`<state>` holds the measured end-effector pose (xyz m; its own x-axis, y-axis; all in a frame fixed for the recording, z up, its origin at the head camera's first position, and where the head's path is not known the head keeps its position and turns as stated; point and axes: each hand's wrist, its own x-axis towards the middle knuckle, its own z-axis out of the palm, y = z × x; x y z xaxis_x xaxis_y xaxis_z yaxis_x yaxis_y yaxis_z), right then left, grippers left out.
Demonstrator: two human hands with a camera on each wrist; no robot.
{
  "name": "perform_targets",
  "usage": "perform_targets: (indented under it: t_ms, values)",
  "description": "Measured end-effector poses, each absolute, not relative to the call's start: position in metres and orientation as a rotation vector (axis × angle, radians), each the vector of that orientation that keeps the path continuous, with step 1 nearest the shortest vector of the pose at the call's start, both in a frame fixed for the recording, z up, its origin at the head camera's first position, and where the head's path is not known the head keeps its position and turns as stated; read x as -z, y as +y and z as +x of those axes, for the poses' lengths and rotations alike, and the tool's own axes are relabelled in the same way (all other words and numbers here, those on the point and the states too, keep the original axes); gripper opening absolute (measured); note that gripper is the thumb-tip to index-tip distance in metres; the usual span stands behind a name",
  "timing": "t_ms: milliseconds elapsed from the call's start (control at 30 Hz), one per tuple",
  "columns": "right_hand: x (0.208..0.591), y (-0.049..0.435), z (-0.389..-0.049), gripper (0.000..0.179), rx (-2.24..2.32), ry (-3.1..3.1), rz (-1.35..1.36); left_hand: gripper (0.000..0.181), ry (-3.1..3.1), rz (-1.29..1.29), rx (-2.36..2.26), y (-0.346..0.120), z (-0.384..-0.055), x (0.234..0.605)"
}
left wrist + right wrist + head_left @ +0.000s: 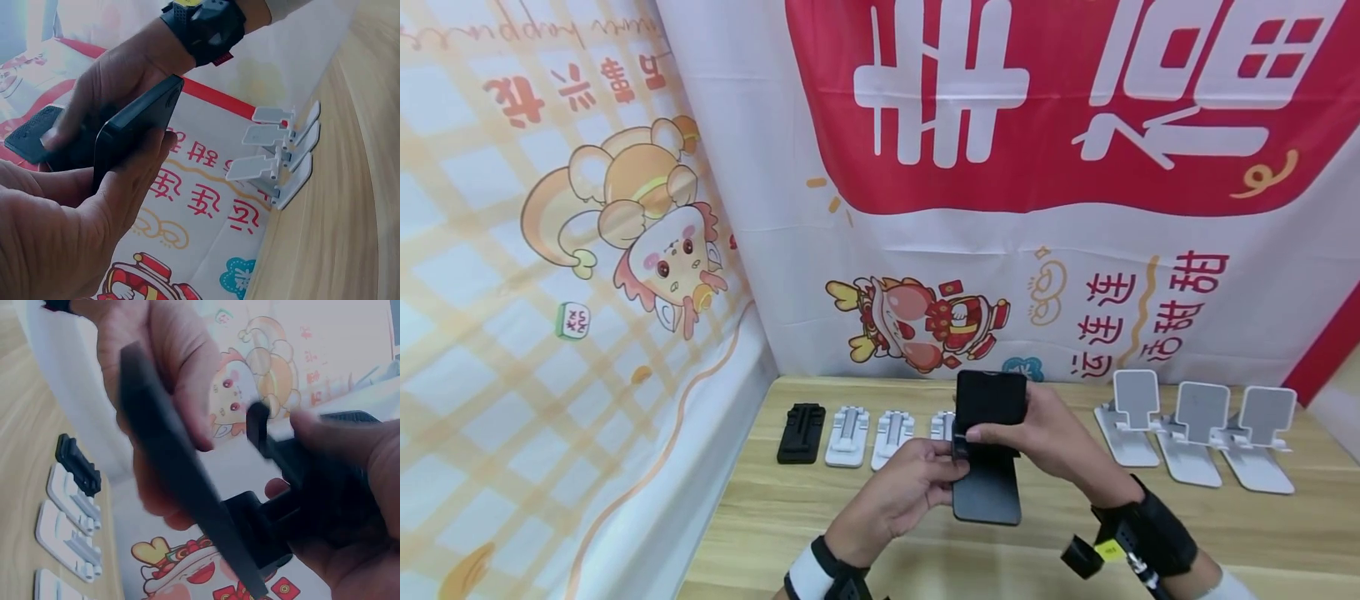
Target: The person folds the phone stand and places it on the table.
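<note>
You have the black phone stand raised above the desk, its two plates spread apart at the joint, and both hands are closed on it: your left grip pinches the lower plate by its side edge, while your right grip holds the upper part, thumb laid across the front near the joint. The likeliest trouble is a twist. If your right hand turns the upper part harder than your left can brace the lower one, that edge pinch could give way, and the plate would swing out of your fingers or knock against your wrist gear. Pushing off-centre, as a thumb set to one side invites, might also strain the joint sideways; the right wrist view is too blurred to show how it sits, so don't trust it to be firm. Mind your fingertips too, since they are close to where the parts fold and could get nipped. A drop here would probably land near the white folded stands and could scatter them, perhaps reaching the black folded stand at the end. Over on your right, the white open stands are set close together, so a careless swing of your forearm might topple one into its neighbour.
</note>
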<state>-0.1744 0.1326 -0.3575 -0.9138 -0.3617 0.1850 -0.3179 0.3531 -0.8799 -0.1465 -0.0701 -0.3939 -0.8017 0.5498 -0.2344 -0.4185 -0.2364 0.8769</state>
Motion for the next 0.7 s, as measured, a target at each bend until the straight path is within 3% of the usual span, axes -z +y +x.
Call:
perform_targets:
  t_ms: [200,467,600,700]
  values:
    - [0.363,0.13,-0.176,0.052,1.633,2.729,-0.588,0.041,1.377,0.171,-2.042,-0.069,-0.144,0.392]
    - [0.363,0.131,-0.178,0.056,1.662,2.734,-0.613,0.041,1.356,0.197,-2.07,-0.068,-0.147,0.395]
    - [0.35,0.13,-0.172,0.064,1.559,2.988,-0.817,0.042,1.389,0.175,-2.082,-0.072,-0.151,0.396]
    - [0.337,0.128,-0.165,0.059,1.353,3.253,-1.069,0.042,1.43,0.159,-2.087,-0.073,-0.153,0.398]
